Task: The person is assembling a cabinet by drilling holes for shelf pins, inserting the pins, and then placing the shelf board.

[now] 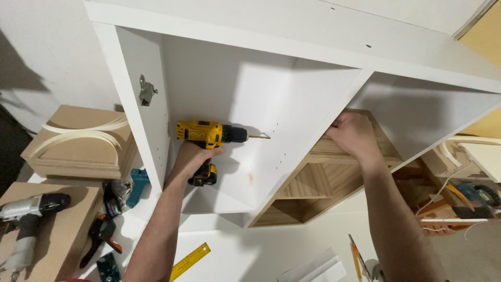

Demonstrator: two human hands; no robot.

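My left hand grips the handle of a yellow and black cordless drill inside a white cabinet. The drill bit points right, toward the white divider panel. My right hand rests closed on the far side of that divider, against a wooden shelf unit set into the cabinet's right section. What the right fingers pinch is hidden. A metal hinge plate is fixed on the cabinet's left wall.
On the left lie curved fibreboard mouldings, a grey power drill, a black clamp and a blue tool. A yellow ruler and a pencil lie on the white surface below. More tools sit at right.
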